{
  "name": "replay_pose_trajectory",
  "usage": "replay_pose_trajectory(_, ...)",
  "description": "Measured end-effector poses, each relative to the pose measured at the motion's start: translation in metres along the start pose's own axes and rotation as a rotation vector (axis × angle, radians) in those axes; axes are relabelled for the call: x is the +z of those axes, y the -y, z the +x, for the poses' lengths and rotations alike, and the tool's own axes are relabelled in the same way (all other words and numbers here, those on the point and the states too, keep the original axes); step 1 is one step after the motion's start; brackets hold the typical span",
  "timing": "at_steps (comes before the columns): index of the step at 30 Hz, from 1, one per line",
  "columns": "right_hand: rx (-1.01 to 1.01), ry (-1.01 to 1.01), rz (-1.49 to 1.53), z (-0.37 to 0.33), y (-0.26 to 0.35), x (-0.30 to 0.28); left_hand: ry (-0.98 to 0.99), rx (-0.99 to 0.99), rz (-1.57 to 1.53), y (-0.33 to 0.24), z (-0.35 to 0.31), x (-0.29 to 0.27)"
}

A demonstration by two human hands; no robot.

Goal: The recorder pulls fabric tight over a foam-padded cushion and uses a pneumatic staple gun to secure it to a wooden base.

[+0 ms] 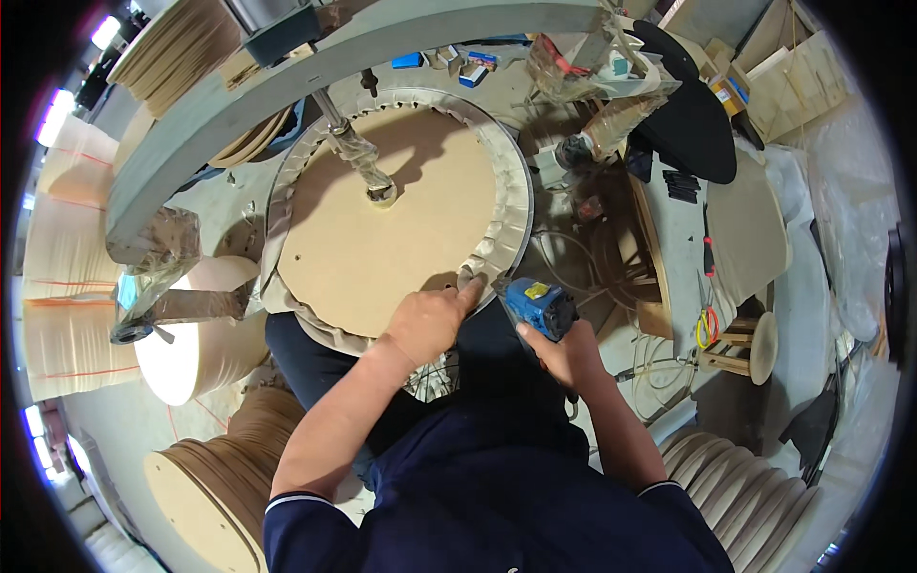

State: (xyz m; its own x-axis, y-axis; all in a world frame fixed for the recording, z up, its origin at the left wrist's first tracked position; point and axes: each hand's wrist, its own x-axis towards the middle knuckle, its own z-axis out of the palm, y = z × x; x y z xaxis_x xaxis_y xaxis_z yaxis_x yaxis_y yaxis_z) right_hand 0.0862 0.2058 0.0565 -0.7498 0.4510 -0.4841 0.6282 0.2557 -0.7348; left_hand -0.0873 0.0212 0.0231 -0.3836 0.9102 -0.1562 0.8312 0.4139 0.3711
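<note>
Pleated fabric edge (497, 239), seemingly soft and light, is being pressed onto stiff round board (382, 229) by flattened left hand (430, 320); blue power tool (540, 306) is being gripped by right hand (568, 353).

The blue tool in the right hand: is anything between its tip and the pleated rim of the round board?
Nothing visible. The blue tool in the right hand points at the pleated rim, just beside the left hand, whose fingers press the rim there.

Head-worn fisheye, close, looking straight down
</note>
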Motion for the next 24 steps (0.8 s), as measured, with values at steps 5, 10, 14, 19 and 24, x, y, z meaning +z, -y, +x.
replay_pose_trajectory(5,-0.146,0.043,-0.081,-0.001,0.013,0.002,-0.021,0.022,-0.256,0.028,0.009,-0.003)
replay_pose_trajectory(10,-0.165,0.13,-0.116,0.003,0.019,0.01,-0.034,-0.143,-0.322,0.03,0.018,0.001)
replay_pose_trajectory(14,-0.135,0.104,-0.136,0.009,0.025,0.015,-0.104,-0.192,-0.39,0.029,0.023,0.001)
replay_pose_trajectory(19,-0.165,0.052,-0.149,0.02,0.025,0.025,-0.143,-0.187,-0.421,0.03,0.03,0.006)
replay_pose_trajectory(24,-0.185,0.007,-0.137,0.025,0.002,0.014,-0.243,-0.217,-0.49,0.014,0.027,0.004)
